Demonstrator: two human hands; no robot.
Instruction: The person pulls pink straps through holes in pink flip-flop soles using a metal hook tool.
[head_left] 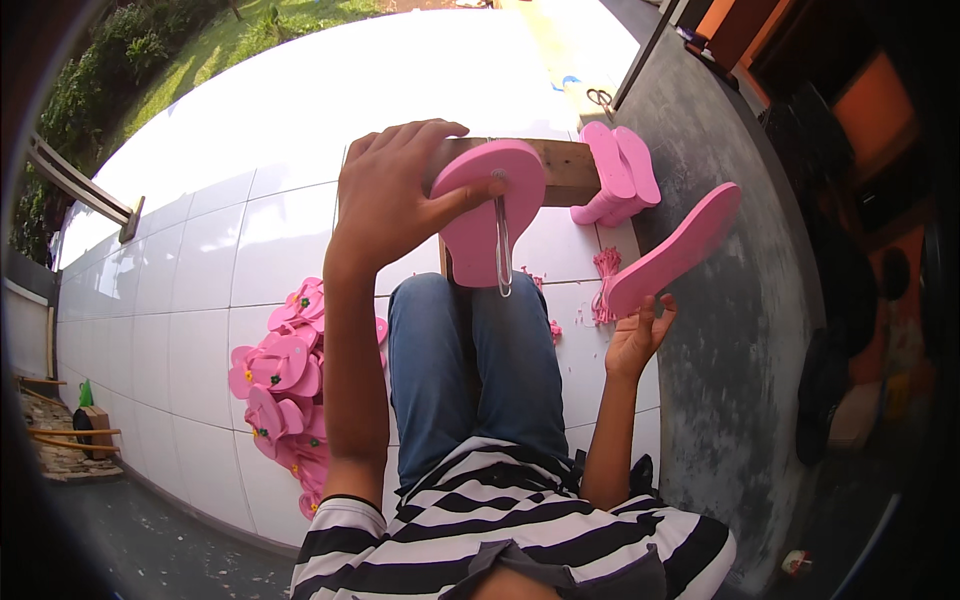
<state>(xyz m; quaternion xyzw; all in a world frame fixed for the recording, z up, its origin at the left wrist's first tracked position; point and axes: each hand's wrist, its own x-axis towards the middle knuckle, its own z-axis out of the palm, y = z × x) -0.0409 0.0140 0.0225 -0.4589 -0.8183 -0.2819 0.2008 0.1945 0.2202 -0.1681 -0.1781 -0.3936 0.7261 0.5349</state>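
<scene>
My left hand [395,195] is closed on a pink flip-flop sole [470,240], its thumb pressed on the sole near the hole at one end. A thin looped metal wire tool [504,255] stands at that hole and lies along the sole's face. Behind the sole is a wooden block [570,168], with my left fingers over its edge. On the right, my right hand [637,338] pinches the near end of a second pink sole [685,245], which is held up at a slant. No strap shows on either sole.
Finished pink flip-flops with small flowers [285,375] lie heaped at the left. Stacked pink soles [618,175] stand at the wood's right end. A bundle of pink straps [606,285] is on the tiled floor. Scissors [600,97] lie farther back.
</scene>
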